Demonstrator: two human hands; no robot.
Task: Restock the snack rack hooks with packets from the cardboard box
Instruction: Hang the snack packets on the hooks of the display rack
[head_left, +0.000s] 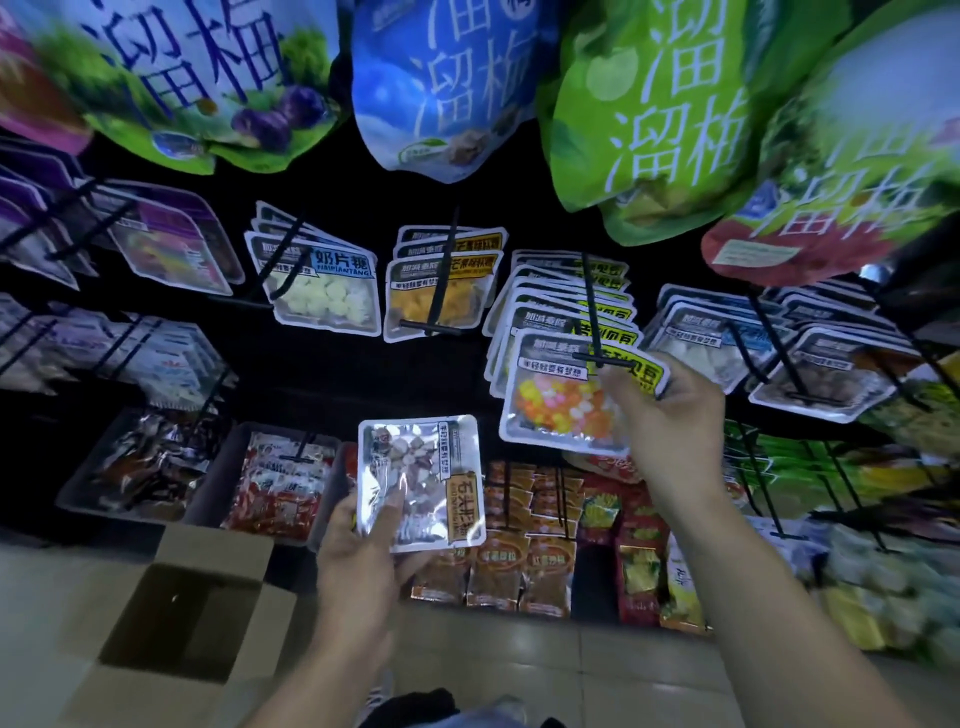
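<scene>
At rack hook (597, 332) | right hand (670, 410) pinches candy packet (566, 400) | left hand (363, 551) grips silver packet (421, 483)

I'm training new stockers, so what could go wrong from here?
The right hand pinches only the top corner of the colourful candy packet at the hook tip; it may miss the hook and drop. The left hand loosely holds a silver packet that could slip.
</scene>
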